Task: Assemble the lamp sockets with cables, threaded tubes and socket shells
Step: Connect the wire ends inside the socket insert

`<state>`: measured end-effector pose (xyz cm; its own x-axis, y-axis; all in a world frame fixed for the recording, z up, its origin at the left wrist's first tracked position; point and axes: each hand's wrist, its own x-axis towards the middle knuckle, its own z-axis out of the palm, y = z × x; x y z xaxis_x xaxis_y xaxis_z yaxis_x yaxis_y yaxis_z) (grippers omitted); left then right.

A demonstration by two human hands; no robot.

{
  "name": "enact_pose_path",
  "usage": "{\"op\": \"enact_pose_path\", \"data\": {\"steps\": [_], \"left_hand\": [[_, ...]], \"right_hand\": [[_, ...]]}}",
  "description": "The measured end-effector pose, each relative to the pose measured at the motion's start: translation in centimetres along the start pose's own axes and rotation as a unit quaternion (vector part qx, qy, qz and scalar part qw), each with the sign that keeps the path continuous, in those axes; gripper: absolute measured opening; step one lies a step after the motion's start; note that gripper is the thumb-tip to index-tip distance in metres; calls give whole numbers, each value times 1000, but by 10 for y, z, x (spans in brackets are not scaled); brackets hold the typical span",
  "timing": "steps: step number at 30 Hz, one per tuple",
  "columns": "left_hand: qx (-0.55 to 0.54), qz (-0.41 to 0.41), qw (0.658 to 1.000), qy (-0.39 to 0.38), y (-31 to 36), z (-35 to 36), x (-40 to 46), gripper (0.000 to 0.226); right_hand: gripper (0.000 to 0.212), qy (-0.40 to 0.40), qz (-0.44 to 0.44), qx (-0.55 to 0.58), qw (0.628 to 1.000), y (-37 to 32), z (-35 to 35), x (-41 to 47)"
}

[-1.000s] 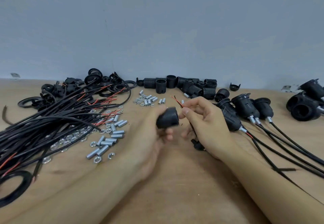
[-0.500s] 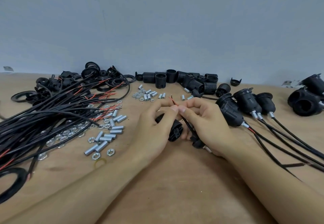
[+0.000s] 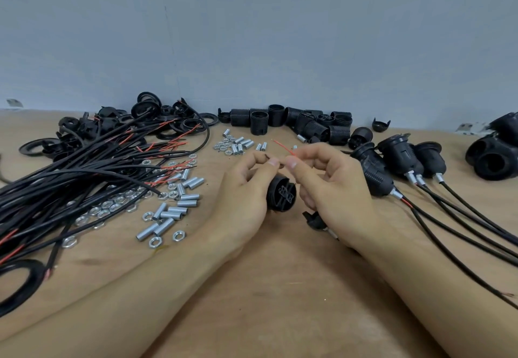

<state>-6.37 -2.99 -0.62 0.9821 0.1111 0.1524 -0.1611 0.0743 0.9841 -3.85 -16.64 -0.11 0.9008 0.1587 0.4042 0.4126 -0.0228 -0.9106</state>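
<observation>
Socket insert [image 3: 281, 197] in left hand [image 3: 243, 195], terminal face toward camera, perhaps tilted right.

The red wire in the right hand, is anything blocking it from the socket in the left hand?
Nothing visible does. The right hand pinches the red wire just above the socket gripped by the left hand; the socket's terminal face shows uncovered.

Wooden table [image 3: 280, 301] against plain grey-blue wall [image 3: 252, 35].
</observation>
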Motion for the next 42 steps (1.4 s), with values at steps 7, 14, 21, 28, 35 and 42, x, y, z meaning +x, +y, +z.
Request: {"op": "enact_pose_path", "data": {"steps": [7, 14, 21, 28, 35, 42], "left_hand": [[-79, -55, 995, 28, 5, -5, 4, 34], [-81, -64, 994, 39, 5, -7, 6, 37], [-85, -62, 993, 50, 4, -7, 8, 36], [-85, -61, 993, 60, 4, -6, 7, 37], [-36, -34, 994, 99, 2, -3, 7, 50], [-43, -45, 994, 95, 2, -2, 8, 48]], "right_hand": [[13, -14, -75, -49, 996, -17, -12, 0], [9, -99, -75, -127, 984, -30, -12, -9], [17, -123, -6, -109, 986, -32, -11, -13], [19, -125, -6, -129, 984, -30, -10, -13], [19, -119, -107, -214, 964, -21, -9, -13], [10, -94, -141, -217, 961, -12, -2, -14]]}}
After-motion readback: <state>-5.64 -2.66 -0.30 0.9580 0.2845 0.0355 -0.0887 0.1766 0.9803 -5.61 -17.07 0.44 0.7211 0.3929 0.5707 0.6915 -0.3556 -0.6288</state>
